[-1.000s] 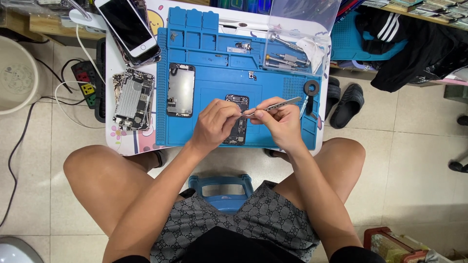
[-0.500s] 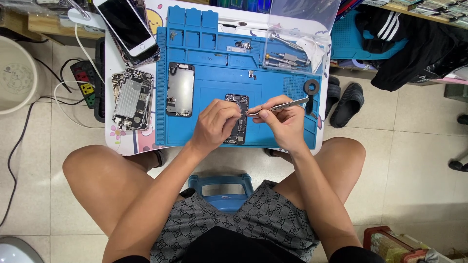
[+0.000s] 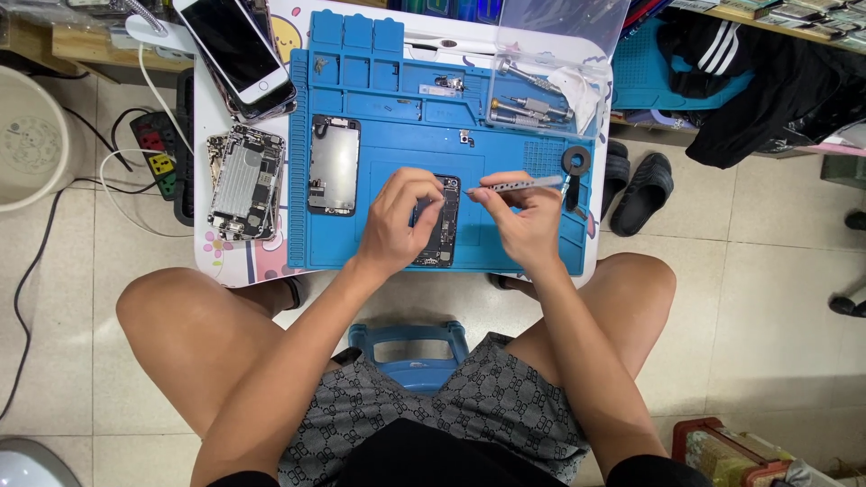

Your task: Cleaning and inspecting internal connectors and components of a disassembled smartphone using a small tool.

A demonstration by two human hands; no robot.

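Blue repair mat (image 3: 505,243) covers most of a small white surface (image 3: 207,194), seen from above by a seated person. Along the mat's far edge sit small compartments and a clear tray of metal tools (image 3: 541,95); a black roll of tape (image 3: 576,160) lies near its right edge. A detached phone screen (image 3: 334,165) lies face down on the mat's left part, an opened phone body (image 3: 245,182) lies just off the mat to the left, and a white phone (image 3: 236,52) rests above that. Near the mat's middle lies a small dark phone part (image 3: 439,221), long axis running away from the person, its exposed side dark with small components. Left hand (image 3: 397,221) rests on it, fingers curled over its left half and hiding it. Right hand (image 3: 525,221) pinches metal tweezers (image 3: 516,184), lying nearly level with the tips pointing left toward the part
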